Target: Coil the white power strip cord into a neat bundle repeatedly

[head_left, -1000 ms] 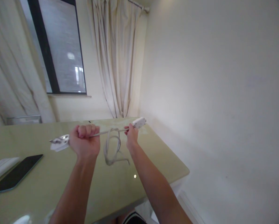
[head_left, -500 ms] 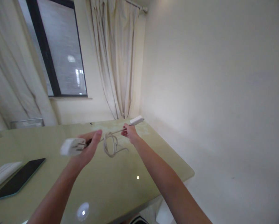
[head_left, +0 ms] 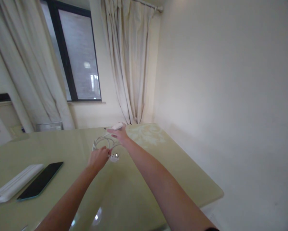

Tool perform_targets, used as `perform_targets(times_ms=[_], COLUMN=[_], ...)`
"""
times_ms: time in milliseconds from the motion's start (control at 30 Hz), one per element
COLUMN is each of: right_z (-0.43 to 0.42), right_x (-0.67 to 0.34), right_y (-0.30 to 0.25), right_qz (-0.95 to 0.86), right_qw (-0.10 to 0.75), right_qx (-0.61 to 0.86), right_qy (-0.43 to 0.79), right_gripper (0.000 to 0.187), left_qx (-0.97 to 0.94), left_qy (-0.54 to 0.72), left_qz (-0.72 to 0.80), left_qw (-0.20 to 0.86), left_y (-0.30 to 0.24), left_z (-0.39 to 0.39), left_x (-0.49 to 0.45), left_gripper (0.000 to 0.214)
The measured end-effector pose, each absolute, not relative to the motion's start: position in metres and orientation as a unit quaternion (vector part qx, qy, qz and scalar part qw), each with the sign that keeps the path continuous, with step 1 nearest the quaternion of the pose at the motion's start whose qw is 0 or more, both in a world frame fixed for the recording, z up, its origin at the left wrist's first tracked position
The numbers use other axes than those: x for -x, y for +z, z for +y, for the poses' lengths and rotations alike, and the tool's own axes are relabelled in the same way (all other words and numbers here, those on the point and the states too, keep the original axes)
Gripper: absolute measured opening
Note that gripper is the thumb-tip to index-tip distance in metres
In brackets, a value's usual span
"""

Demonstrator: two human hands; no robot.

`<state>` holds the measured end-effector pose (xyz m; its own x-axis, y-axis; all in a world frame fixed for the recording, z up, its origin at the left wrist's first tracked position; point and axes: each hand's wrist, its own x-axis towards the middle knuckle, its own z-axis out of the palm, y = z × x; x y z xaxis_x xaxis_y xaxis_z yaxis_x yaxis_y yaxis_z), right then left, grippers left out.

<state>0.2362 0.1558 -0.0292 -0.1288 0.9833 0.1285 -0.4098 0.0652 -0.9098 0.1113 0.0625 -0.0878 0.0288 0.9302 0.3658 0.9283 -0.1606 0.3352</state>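
Observation:
A white power cable (head_left: 100, 140) lies in loose loops on the pale green glass table (head_left: 158, 166). Its white plug (head_left: 114, 157) rests on the table by the fingers of my left hand (head_left: 99, 158), which is curled with the fingertips touching the plug. My right hand (head_left: 118, 134) reaches farther out, fingers closed over the cable near its white block end (head_left: 117, 125), which pokes out beyond my fingers.
A black phone (head_left: 40, 180) and a white flat device (head_left: 15, 183) lie at the table's left. Cream curtains (head_left: 129, 61) and a dark-framed window (head_left: 81, 57) stand behind the table. A plain wall (head_left: 225, 96) runs along the right side.
Both hands have dropped from holding the cable stretched in the air to the table top. The cable and plug now lie on the table. The camera has swung right.

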Motion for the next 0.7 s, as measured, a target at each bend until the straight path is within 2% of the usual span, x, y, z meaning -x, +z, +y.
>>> perform_targets(times_ms=[67, 167, 233, 367, 433, 500, 600, 700], right_z=[0.158, 0.165, 0.167, 0.151, 0.134, 0.117, 0.101, 0.098], right_x=[-0.230, -0.235, -0.248, -0.290, -0.315, -0.337, -0.360, -0.367], right_y=[-0.057, -0.095, -0.116, -0.150, -0.164, -0.175, -0.184, -0.186], right_qz=[-0.440, -0.443, -0.452, -0.499, -0.527, -0.549, -0.569, -0.581], right_qw=[0.574, 0.570, 0.572, 0.553, 0.538, 0.530, 0.528, 0.525], right_qx=[0.353, 0.409, 0.442, 0.471, 0.476, 0.476, 0.480, 0.491], right_qy=[0.593, 0.558, 0.524, 0.473, 0.455, 0.437, 0.409, 0.381], right_gripper=[0.086, 0.084, 0.072, 0.034, 0.020, 0.013, 0.016, 0.018], left_qx=[-0.703, -0.680, -0.667, -0.660, -0.662, -0.667, -0.669, -0.675], left_qy=[0.226, 0.193, 0.183, 0.185, 0.190, 0.191, 0.183, 0.161], left_qz=[0.675, 0.707, 0.722, 0.728, 0.725, 0.720, 0.721, 0.717], left_qw=[-0.003, -0.004, -0.003, -0.002, 0.003, 0.007, 0.002, -0.067], left_y=[-0.109, -0.138, -0.152, -0.169, -0.173, -0.175, -0.176, -0.172], left_z=[0.069, 0.078, 0.083, 0.089, 0.090, 0.088, 0.078, 0.065], left_x=[-0.106, -0.097, -0.089, -0.071, -0.063, -0.057, -0.048, -0.039], left_gripper=[0.036, 0.032, 0.031, 0.028, 0.027, 0.035, 0.052, 0.064])
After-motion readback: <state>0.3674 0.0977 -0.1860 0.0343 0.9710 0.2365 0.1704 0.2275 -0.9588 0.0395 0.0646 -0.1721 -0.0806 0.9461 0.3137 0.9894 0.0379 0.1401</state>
